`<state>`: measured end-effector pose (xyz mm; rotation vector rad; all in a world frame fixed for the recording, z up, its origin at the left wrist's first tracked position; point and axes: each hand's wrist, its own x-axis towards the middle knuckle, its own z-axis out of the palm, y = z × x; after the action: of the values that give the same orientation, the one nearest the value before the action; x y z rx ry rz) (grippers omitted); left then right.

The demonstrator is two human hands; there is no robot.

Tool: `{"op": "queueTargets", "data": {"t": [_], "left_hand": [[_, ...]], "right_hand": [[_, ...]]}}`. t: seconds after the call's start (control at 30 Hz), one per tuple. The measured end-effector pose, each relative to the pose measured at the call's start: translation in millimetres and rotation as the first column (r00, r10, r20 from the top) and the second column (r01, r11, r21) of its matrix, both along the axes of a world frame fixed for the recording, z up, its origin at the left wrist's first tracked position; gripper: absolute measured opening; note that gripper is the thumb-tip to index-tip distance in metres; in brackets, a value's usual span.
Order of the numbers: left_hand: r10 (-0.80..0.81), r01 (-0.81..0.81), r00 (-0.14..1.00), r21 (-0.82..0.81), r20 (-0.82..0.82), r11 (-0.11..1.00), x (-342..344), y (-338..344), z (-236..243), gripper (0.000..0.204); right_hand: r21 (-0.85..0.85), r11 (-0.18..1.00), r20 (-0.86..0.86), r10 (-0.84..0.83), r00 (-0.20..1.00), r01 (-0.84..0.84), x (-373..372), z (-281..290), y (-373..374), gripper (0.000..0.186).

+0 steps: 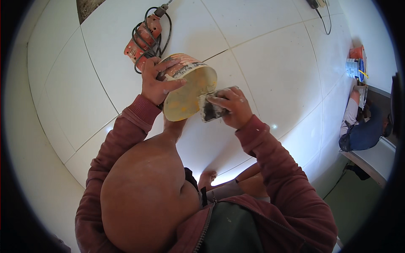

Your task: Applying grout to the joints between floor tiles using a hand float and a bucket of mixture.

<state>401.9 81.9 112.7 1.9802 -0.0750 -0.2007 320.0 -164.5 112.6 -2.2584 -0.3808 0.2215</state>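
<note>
My left hand [158, 82] grips a plastic tub [185, 63] with a worn orange label, its fingers over the outside and thumb at the rim. The tub is tilted, so its pale yellow, smeared inside faces me. Closed around a flat, dark scraper [211, 110] coated with whitish paste, my right hand [234, 107] is just right of the tub. The scraper's edge meets or nearly meets the tub's rim; I cannot tell which. White residue marks the fingers of my right hand.
A red power drill [145, 36] wrapped in its black cord lies on the white tiled floor [270, 63] beyond the tub. Paint cans [355, 68] stand by the right wall. Another person [365, 122] is at the far right. A black cord hangs at top right.
</note>
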Motion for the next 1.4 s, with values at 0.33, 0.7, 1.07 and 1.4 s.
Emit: {"op": "queueTargets", "data": {"t": [0.33,0.7,1.07,1.4], "left_hand": [[-0.006,0.002,0.999,-0.097,-0.039,0.995,2.1,7.3,-12.9,0.057],[0.04,-0.049,0.997,-0.133,-0.072,0.99,-0.1,-0.9,-8.3,0.063],[0.001,-0.023,0.988,0.136,0.156,0.99,-8.0,-15.0,-3.4,0.054],[0.047,-0.053,0.998,-0.125,-0.05,0.991,-3.6,1.4,1.8,0.057]], "right_hand": [[-0.44,0.884,0.065,0.209,0.976,-0.16,-58.4,-36.3,-33.7,0.053],[0.31,0.747,-0.742,-0.197,0.641,0.588,6.0,0.3,36.8,0.038],[-0.109,0.991,-0.368,-0.111,0.923,0.076,34.5,-52.0,89.9,0.027],[0.557,0.186,-0.802,0.375,0.466,0.809,-40.8,-40.0,-2.4,0.025]]}}
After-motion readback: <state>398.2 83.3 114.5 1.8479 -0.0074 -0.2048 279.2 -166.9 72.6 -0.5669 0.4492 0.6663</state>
